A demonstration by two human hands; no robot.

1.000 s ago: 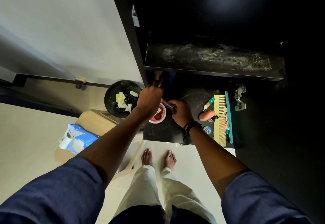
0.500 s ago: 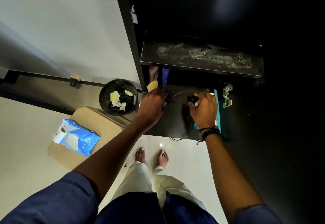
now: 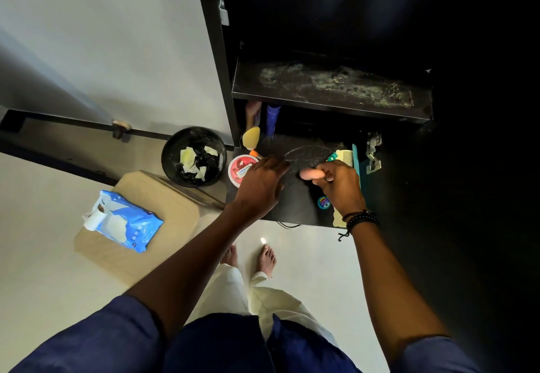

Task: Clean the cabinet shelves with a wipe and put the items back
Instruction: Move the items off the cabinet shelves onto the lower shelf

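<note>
The dark cabinet stands open, with a dusty upper shelf (image 3: pixel 330 86) and a black lower shelf (image 3: pixel 295 197) beneath it. My right hand (image 3: pixel 340 185) is closed around a small orange-pink item (image 3: pixel 310 173) over the lower shelf. My left hand (image 3: pixel 263 182) hovers over the same shelf with fingers spread, beside a round red tub (image 3: pixel 241 169). A yellow comb (image 3: pixel 346 157) and a teal comb (image 3: pixel 356 162) lie at the shelf's right. A blue bottle (image 3: pixel 273 118) and a yellow-capped bottle (image 3: pixel 251 137) stand at the back left. A small round sticker-topped item (image 3: pixel 323 202) lies near my right wrist.
A black bin (image 3: pixel 194 157) with used wipes sits on the floor left of the cabinet. A blue wipes packet (image 3: pixel 125 222) lies on a tan stool (image 3: pixel 175 214). The cabinet's door hinge (image 3: pixel 372 153) sticks out at the right. My bare feet (image 3: pixel 248 255) stand on the white floor.
My left hand has come off the bottles at the back and moved right of the red tub. My right hand has picked the orange-pink item up from among the things at the right.
</note>
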